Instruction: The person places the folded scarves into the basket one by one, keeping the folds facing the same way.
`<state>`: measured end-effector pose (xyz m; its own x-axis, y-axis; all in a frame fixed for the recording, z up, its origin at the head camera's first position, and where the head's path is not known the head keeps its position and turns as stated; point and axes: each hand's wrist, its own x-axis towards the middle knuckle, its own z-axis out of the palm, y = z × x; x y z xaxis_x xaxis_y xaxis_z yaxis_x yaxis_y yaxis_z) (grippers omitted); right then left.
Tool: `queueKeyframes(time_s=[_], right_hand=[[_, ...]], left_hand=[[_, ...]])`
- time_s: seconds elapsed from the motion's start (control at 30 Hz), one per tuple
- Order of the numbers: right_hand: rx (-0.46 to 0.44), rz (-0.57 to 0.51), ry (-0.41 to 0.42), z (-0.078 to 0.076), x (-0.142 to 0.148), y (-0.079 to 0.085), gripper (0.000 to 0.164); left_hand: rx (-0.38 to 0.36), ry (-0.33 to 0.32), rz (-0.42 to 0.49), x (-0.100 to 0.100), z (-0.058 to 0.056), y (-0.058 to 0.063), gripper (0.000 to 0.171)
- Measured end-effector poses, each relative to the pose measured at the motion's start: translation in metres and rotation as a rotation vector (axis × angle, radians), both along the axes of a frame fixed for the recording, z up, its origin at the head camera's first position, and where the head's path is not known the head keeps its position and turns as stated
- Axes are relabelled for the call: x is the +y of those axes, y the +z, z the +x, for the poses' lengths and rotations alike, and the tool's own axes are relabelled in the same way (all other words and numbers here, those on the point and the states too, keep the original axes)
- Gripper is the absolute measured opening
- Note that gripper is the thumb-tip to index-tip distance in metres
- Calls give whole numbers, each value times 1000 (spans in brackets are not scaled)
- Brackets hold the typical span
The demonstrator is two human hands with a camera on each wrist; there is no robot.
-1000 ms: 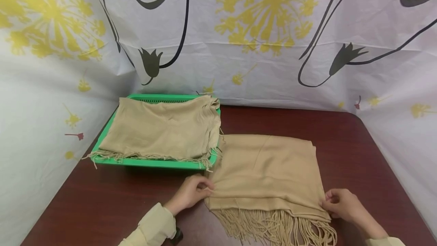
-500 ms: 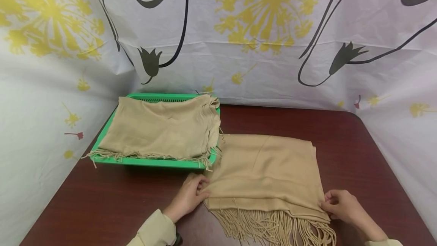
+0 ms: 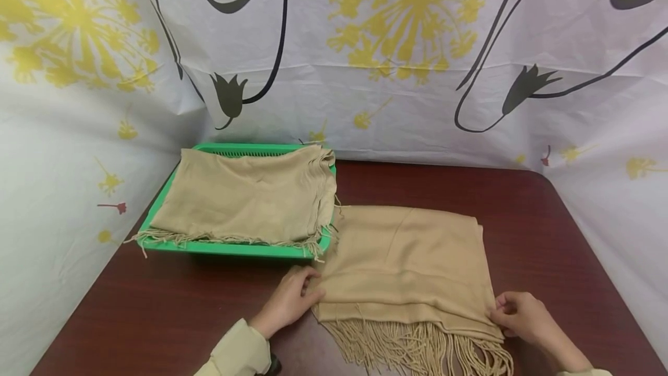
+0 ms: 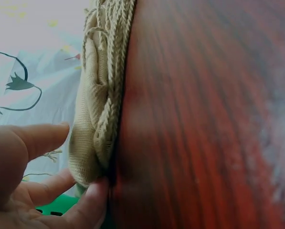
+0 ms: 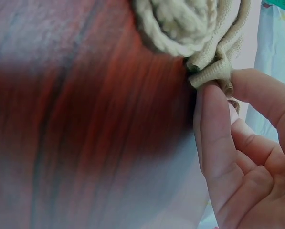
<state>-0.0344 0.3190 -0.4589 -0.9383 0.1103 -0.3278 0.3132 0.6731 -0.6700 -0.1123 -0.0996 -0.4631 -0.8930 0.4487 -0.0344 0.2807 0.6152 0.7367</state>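
A tan fringed scarf lies folded on the table, its tassels toward the near side. At its left edge is my left hand; in the left wrist view its fingertips touch the low edge of the folds, while the thumb stands apart from the cloth. My right hand pinches the scarf's near right edge. The right wrist view shows the layered cloth between thumb and fingers. To the left, a green basket bears a stack of folded tan fringed cloths.
The dark red-brown wooden table has a rounded far right corner. A white curtain with yellow and grey flower prints surrounds it at the back and both sides. The basket's near right corner adjoins the scarf's left edge.
My left hand's fingers have loosened from the scarf's left edge and shifted slightly left. My right hand stays almost still at the right edge. Scarf and basket look unchanged.
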Motion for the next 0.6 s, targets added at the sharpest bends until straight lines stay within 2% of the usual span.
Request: queueKeyframes(time_s=[0.23,0.37,0.6], right_hand=[[-8,-4,-1,1,-1,1,23],[-15,0,-4,1,-3,2,22],[-26,-8,2,3,-4,4,22]], left_hand=[[21,9,-43,3,-2,-1,26],[23,-3,-33,2,-3,-1,24],[-90,-3,33,-2,-3,1,24]])
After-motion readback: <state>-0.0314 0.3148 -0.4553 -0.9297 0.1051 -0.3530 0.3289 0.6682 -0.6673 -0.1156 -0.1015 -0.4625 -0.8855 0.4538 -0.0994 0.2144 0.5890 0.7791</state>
